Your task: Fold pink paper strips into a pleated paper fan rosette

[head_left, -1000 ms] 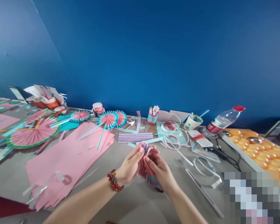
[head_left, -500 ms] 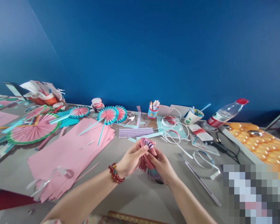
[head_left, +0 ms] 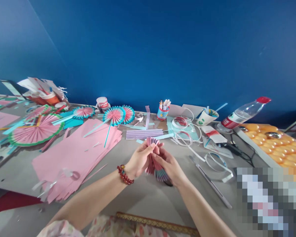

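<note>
Two grips, as I monitor remotely: left hand [head_left: 138,160] and right hand [head_left: 169,165] each pinch the pleated paper [head_left: 160,173], presumably to hold its folds gathered.

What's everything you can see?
Pleated paper: one, pink-purple, centre
Green-edged fans: at least two, pink, left
Blue-edged fans: three, pink, back
Paper stack: one, pink, left
Folded strips: several, purple, centre
Pencil cup: one, blue-red, back
Paper cup: one, white, right
Bottle: one, clear, right
Craft knife: one, grey, right
Coils: several, white, right
Bumpy panel: one, orange, right
Cups: several, orange, left
Table: one, grey, underneath
Wall: one, blue, behind
Wrist beads: many, red, centre
Left hand: one, centre
Right hand: one, centre
</note>
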Available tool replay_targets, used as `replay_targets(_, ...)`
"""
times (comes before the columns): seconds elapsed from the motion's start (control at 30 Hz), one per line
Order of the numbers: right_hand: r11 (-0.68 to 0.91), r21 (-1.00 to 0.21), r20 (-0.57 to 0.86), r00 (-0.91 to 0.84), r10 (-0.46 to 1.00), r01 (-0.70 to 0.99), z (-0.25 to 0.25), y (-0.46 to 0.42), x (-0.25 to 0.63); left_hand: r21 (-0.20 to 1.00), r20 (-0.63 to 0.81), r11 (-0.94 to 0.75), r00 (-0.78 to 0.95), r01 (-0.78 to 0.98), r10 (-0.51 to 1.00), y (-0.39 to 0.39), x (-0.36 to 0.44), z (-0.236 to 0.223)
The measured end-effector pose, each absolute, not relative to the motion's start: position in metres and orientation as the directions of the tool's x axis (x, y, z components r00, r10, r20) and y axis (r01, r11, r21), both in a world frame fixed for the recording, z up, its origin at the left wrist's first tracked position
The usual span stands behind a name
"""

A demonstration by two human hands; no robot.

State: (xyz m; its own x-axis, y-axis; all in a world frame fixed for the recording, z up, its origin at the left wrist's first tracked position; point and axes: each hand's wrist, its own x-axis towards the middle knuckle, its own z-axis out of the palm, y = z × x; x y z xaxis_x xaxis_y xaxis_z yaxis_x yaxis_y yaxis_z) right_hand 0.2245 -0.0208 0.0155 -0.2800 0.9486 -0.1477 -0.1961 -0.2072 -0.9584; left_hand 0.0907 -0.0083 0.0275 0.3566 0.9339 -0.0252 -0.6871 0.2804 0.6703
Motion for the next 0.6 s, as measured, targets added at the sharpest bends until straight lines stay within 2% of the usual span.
replay_targets(0.17,-0.196,-0.964,-0.117,-0.373,0.920,-0.179,0.0199,-0.0196,0.2249,0.607,-0.094,0.321,0.335,-0.727,0.938,-0.0054,0.0885,0.0270)
replay_targets(0.33,-0.169,-0.974,-0.105,-0.357,0.928,-0.154,0.0203,-0.0193,0.2251,0.607,-0.123,0.340,0.338,-0.718,0.933,-0.0041,0.0867,0.0292)
replay_targets(0.6,-0.273,-0.943,-0.176,-0.413,0.894,-0.189,0.0231,-0.0165,0.2341,0.607,-0.097,0.393,0.427,-0.690,0.899,0.0010,0.0818,0.0260)
